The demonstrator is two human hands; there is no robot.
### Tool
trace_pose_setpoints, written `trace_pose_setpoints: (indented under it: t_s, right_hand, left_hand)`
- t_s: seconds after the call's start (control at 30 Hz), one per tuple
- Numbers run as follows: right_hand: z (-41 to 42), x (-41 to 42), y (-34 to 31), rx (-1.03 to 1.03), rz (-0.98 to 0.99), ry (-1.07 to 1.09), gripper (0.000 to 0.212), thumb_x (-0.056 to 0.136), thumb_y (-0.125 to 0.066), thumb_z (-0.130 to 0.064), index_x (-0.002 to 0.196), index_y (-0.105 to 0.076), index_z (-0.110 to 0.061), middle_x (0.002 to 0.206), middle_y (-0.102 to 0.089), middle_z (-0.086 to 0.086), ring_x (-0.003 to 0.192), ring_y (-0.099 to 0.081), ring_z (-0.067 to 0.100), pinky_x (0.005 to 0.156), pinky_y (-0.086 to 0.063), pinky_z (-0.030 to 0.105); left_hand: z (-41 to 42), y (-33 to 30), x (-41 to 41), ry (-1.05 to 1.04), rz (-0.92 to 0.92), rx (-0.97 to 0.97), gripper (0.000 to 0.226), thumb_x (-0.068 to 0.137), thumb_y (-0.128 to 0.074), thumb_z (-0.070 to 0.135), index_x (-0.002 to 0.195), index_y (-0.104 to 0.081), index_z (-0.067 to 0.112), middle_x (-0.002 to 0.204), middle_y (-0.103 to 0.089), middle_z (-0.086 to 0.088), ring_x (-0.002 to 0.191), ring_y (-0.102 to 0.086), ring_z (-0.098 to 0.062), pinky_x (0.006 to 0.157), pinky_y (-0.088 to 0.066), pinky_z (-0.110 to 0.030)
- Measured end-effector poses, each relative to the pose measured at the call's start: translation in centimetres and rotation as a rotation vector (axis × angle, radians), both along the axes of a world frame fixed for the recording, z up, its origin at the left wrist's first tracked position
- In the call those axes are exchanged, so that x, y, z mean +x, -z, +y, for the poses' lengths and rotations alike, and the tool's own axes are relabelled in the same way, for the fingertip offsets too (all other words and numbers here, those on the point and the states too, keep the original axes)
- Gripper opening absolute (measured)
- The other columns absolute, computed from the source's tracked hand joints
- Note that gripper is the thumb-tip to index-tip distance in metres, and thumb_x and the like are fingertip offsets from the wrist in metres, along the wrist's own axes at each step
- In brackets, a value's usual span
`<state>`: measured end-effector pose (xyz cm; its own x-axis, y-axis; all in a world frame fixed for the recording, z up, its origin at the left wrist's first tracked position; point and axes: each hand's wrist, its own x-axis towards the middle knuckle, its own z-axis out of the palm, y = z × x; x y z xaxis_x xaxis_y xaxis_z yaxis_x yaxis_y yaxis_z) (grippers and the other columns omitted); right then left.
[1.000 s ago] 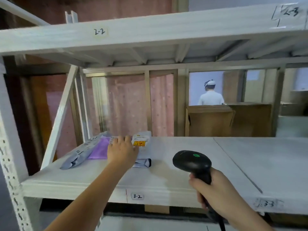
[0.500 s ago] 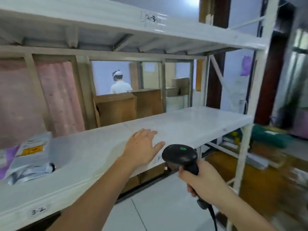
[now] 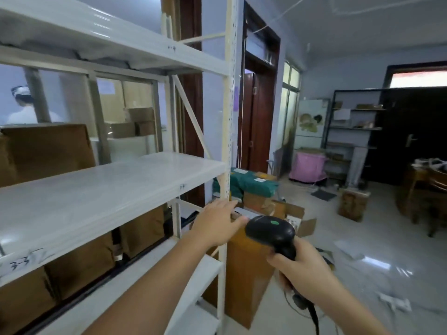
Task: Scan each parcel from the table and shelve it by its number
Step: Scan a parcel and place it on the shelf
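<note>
Swinging right since a moment ago, the view has lost the shelved parcels. One white shelf (image 3: 121,182), marked 3-3. Left hand (image 3: 217,221) flat, empty; right hand (image 3: 302,272) grips one black scanner (image 3: 271,232). Cartons litter the tiled floor (image 3: 362,238).

Two bare forearms enter from the bottom of the frame, with no sleeve, watch or bracelet showing on either. The left hand (image 3: 216,222) and the right hand (image 3: 303,272) are ungloved and ringless, with short, unpainted nails.
</note>
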<state>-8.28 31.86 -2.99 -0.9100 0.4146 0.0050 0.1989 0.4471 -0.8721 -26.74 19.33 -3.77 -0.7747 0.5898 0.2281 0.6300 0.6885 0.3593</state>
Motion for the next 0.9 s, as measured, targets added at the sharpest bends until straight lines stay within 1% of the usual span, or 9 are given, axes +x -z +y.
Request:
trace_pose_setpoints:
  t_s: [0.1,0.17,0.23,0.3,0.4,0.53,0.67,0.8,0.9]
  right_hand:
    - [4.2,-0.2,1.3,-0.048,0.003,0.078,0.011,0.089,-0.069,-0.016,0.094,-0.060,-0.016,0.066,-0.064,0.006,0.049,-0.059,0.016,0.047,-0.047,0.024]
    - [6.5,-0.7,2.1,-0.075,-0.008,0.106,0.013,0.088,-0.070,-0.014,0.096,-0.059,-0.015,0.062,-0.062,0.006,0.046,-0.057,0.015,0.046,-0.047,0.025]
    - [8.4,-1.3,2.9,-0.093,-0.020,0.127,0.014,0.089,-0.068,-0.012,0.098,-0.059,-0.018,0.064,-0.064,0.008,0.049,-0.059,0.016,0.049,-0.050,0.028]
    - [10.1,-2.2,3.6,-0.099,-0.026,0.140,0.014,0.090,-0.066,-0.012,0.099,-0.059,-0.019,0.066,-0.065,0.008,0.051,-0.061,0.016,0.050,-0.050,0.026]
    - [12.3,-4.4,4.5,-0.103,-0.047,0.178,0.011,0.090,-0.066,-0.011,0.097,-0.060,-0.016,0.060,-0.062,0.006,0.045,-0.057,0.011,0.046,-0.046,0.021]
    - [15.6,-9.2,5.4,-0.100,-0.078,0.210,0.016,0.088,-0.068,-0.008,0.099,-0.059,-0.016,0.061,-0.062,0.006,0.046,-0.058,0.012,0.046,-0.046,0.023]
    - [18.6,-15.3,5.9,-0.079,-0.084,0.250,0.021,0.085,-0.072,-0.007,0.100,-0.062,-0.018,0.069,-0.064,0.004,0.059,-0.061,0.016,0.055,-0.046,0.027]
    - [21.3,-20.8,6.7,-0.069,-0.094,0.271,0.017,0.085,-0.071,-0.007,0.096,-0.062,-0.017,0.065,-0.064,0.006,0.052,-0.060,0.014,0.048,-0.046,0.021]
    - [23.5,-24.6,7.5,-0.082,-0.101,0.275,0.016,0.084,-0.071,-0.007,0.095,-0.063,-0.016,0.061,-0.064,0.006,0.049,-0.061,0.013,0.048,-0.048,0.025]
  left_hand:
    - [5.0,2.3,-0.8,0.054,-0.005,-0.038,0.068,0.103,-0.042,0.066,0.163,-0.031,0.035,0.169,-0.034,0.004,0.155,-0.031,-0.022,0.124,-0.029,-0.047]
    - [7.4,3.6,-1.7,0.088,0.007,-0.088,0.068,0.104,-0.041,0.064,0.163,-0.031,0.031,0.169,-0.033,0.004,0.156,-0.030,-0.021,0.125,-0.026,-0.044]
    - [9.4,4.8,-3.2,0.107,0.002,-0.125,0.070,0.104,-0.040,0.066,0.163,-0.029,0.031,0.170,-0.032,0.003,0.156,-0.029,-0.021,0.126,-0.025,-0.043]
    - [11.2,6.0,-5.1,0.119,-0.025,-0.148,0.072,0.103,-0.039,0.068,0.164,-0.027,0.032,0.171,-0.030,0.003,0.157,-0.027,-0.021,0.126,-0.024,-0.044]
    - [13.5,7.5,-8.3,0.144,-0.040,-0.180,0.072,0.104,-0.038,0.067,0.165,-0.025,0.032,0.172,-0.027,0.003,0.158,-0.024,-0.021,0.127,-0.023,-0.045]
    - [16.6,8.9,-13.9,0.171,-0.050,-0.192,0.071,0.104,-0.038,0.067,0.165,-0.025,0.032,0.172,-0.026,0.004,0.159,-0.022,-0.020,0.128,-0.022,-0.044]
    - [19.6,10.2,-20.9,0.172,-0.079,-0.204,0.072,0.103,-0.039,0.069,0.164,-0.026,0.034,0.172,-0.026,0.006,0.159,-0.022,-0.019,0.129,-0.024,-0.046]
    - [22.1,11.5,-27.0,0.175,-0.070,-0.224,0.070,0.102,-0.038,0.070,0.163,-0.029,0.035,0.171,-0.029,0.007,0.158,-0.024,-0.019,0.128,-0.026,-0.046]
    - [24.4,12.8,-30.8,0.195,-0.099,-0.236,0.070,0.103,-0.039,0.068,0.163,-0.028,0.036,0.171,-0.027,0.007,0.159,-0.022,-0.018,0.129,-0.024,-0.046]
